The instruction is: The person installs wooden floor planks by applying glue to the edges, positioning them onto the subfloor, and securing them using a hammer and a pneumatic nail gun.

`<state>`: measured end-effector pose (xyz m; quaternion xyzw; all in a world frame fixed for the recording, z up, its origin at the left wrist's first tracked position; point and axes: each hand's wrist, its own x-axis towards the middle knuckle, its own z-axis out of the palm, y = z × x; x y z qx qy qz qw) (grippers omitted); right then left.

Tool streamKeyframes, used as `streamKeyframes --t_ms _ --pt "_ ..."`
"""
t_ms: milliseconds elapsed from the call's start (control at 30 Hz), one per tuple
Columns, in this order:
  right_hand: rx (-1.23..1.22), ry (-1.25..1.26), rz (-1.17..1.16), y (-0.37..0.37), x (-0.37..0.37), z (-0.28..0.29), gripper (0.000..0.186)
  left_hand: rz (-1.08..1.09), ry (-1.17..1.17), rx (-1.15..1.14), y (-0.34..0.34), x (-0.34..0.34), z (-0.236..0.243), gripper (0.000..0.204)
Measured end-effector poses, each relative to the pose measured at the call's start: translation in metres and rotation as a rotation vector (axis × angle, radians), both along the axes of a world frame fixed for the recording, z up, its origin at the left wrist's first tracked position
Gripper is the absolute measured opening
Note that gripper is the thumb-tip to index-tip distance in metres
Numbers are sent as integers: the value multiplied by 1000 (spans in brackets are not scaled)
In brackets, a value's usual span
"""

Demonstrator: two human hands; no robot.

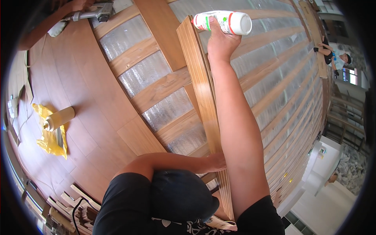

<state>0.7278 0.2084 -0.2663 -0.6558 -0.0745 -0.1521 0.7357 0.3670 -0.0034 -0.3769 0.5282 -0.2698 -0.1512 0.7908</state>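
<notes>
right hand grips white bottle | left hand at plank | its fingers hidden, grip unclear

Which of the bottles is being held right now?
The white bottle with red and green markings, gripped in the right hand; the yellow bottle at left is in nobody's grip.

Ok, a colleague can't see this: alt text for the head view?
A right hand holds a white bottle near the far end of a long wooden plank; the left hand, partly hidden by the right forearm, is at the plank. Wood flooring lies left of battens and silvery sheeting.
</notes>
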Motion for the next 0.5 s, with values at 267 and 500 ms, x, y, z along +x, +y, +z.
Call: streamKeyframes --t_ms 267,500 --pt "-212 106 27 -52 -52 12 44 72 -317 215 -6 -1 -1 37" --pt "281 499 -91 -160 -174 31 39 135 -939 690 23 -5 -3 33"
